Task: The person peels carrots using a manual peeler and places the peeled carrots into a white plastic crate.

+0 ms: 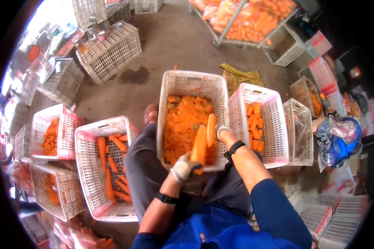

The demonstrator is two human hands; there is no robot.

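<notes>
A large carrot [200, 144] is held at its lower end by my left hand [183, 168], which wears a pale glove, above the near side of the middle white plastic crate [193, 74]. Orange peelings and carrot ends [184, 119] lie in that crate. My right hand [222, 131], also gloved, is beside an upright orange piece [210, 130] that looks like a peeler or another carrot; blur hides which. Its fingers are mostly hidden. Whole carrots [109, 183] lie in the crate to the left, and cut carrot chunks [255, 124] in the crate to the right.
Further white crates [57, 193] stand at both sides. A wheeled metal cart [230, 23] holds bagged carrots at the top. A yellow sack [241, 74] lies on the floor behind the middle crate. Another person [338, 137] sits at the right.
</notes>
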